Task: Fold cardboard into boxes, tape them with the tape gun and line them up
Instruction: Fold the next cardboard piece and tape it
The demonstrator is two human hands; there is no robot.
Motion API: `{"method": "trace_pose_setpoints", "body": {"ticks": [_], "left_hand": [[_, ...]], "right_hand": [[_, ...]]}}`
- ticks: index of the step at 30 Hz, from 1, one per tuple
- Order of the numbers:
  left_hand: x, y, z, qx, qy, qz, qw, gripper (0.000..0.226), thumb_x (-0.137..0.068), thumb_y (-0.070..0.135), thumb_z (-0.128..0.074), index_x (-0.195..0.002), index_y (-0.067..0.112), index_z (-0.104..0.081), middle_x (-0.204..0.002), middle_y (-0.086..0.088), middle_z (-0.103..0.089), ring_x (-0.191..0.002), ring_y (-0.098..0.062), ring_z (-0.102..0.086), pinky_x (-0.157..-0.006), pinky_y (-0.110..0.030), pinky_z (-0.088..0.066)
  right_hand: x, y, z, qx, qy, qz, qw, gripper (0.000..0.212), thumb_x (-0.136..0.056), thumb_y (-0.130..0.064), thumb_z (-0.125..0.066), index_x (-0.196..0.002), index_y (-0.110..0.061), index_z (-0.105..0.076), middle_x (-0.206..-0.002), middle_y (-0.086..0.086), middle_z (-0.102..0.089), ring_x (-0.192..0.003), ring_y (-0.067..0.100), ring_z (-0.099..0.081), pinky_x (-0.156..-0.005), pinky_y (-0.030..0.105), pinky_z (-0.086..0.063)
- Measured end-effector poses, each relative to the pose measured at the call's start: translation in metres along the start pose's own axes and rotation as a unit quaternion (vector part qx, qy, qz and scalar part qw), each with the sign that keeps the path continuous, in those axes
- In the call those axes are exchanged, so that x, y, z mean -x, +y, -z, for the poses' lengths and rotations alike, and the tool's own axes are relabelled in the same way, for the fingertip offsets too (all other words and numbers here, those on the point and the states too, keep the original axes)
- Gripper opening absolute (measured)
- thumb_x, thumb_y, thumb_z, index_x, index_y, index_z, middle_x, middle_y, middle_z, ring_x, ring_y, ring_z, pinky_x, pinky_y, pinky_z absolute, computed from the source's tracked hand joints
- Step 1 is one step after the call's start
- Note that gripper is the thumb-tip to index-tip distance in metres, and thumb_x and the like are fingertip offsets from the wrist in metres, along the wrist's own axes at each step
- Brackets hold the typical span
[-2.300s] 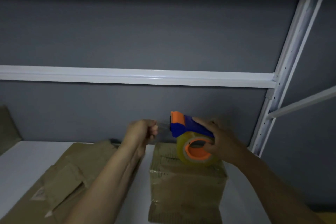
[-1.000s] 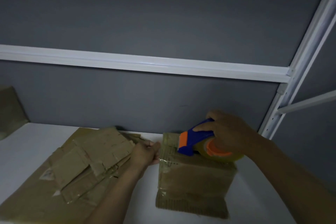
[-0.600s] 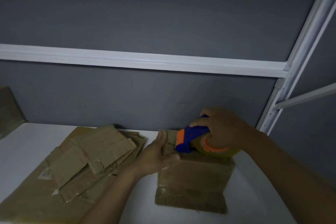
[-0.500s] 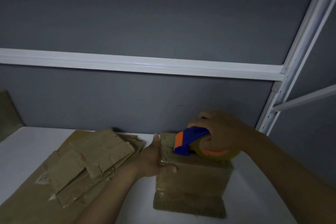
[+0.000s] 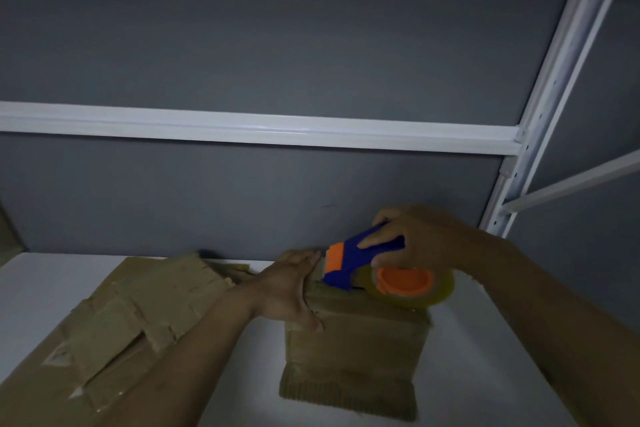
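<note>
The right hand hides part of the tape gun; flattened cardboard is cropped bottom-left.

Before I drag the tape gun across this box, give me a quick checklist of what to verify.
1. Right hand grips the tape gun: ok.
2. Tape gun's nose rests on the box top: ok.
3. Left hand lies flat against the box's left side: ok.
4. Tape end stuck down: cannot tell, too dark.
5. Top flaps meeting: cannot tell, the angle hides them.

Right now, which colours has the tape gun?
Blue body with orange parts, in the head view: tape gun.
</note>
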State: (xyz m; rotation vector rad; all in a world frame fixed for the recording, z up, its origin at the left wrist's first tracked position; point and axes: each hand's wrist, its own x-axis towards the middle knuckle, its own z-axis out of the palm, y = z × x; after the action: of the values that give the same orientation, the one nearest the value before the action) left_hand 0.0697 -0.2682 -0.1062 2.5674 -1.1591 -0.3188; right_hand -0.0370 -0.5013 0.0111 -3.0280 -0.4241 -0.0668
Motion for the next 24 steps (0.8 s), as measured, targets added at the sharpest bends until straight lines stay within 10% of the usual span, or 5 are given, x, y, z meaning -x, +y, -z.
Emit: {"method": "trace_pose_setpoints", "body": {"ticks": [10, 15, 21, 24], "left_hand": [[0.019, -0.019, 0.012, 0.007, -0.005, 0.019, 1.0, 0.129, -0.06, 0.053, -0.086, -0.155, 0.026, -0.002, -0.158, 0.009, -0.007, -0.144, -0.01, -0.006, -0.108, -0.012, -0.003], [0.021, -0.02, 0.023, -0.058, -0.056, 0.016, 0.997, 0.149, -0.031, 0.091, -0.059, -0.153, 0.033, 0.004, -0.161, 0.004, 0.0, -0.146, -0.013, 0.002, -0.112, -0.02, 0.005], [0.009, 0.008, 0.014, -0.145, -0.065, 0.0, 0.987, 0.125, -0.069, 0.081, -0.057, -0.152, 0.023, 0.017, -0.16, 0.0, 0.019, -0.144, -0.018, 0.025, -0.113, -0.036, 0.019], [0.0, 0.028, 0.002, -0.149, -0.05, -0.018, 0.987, 0.137, -0.054, 0.095, -0.042, -0.153, 0.019, 0.015, -0.161, -0.004, 0.014, -0.147, -0.017, 0.017, -0.114, -0.035, 0.018]], "right_hand": [[0.019, 0.016, 0.011, -0.006, -0.018, -0.016, 1.0, 0.038, -0.082, -0.057, -0.062, -0.118, -0.047, -0.061, -0.116, -0.018, -0.047, -0.1, 0.0, -0.045, -0.085, 0.019, -0.04], [0.028, 0.012, 0.001, 0.055, -0.021, -0.023, 0.998, 0.038, -0.085, -0.055, -0.06, -0.122, -0.046, -0.06, -0.123, -0.02, -0.045, -0.106, 0.003, -0.047, -0.084, 0.019, -0.037], [0.031, 0.014, -0.006, 0.009, 0.006, -0.026, 1.0, 0.035, -0.083, -0.051, -0.066, -0.116, -0.04, -0.066, -0.121, -0.014, -0.05, -0.097, 0.001, -0.047, -0.08, 0.017, -0.039], [0.032, 0.016, -0.009, -0.005, 0.009, -0.029, 1.0, 0.035, -0.083, -0.049, -0.067, -0.116, -0.039, -0.066, -0.119, -0.014, -0.05, -0.099, 0.002, -0.048, -0.082, 0.02, -0.042]]}}
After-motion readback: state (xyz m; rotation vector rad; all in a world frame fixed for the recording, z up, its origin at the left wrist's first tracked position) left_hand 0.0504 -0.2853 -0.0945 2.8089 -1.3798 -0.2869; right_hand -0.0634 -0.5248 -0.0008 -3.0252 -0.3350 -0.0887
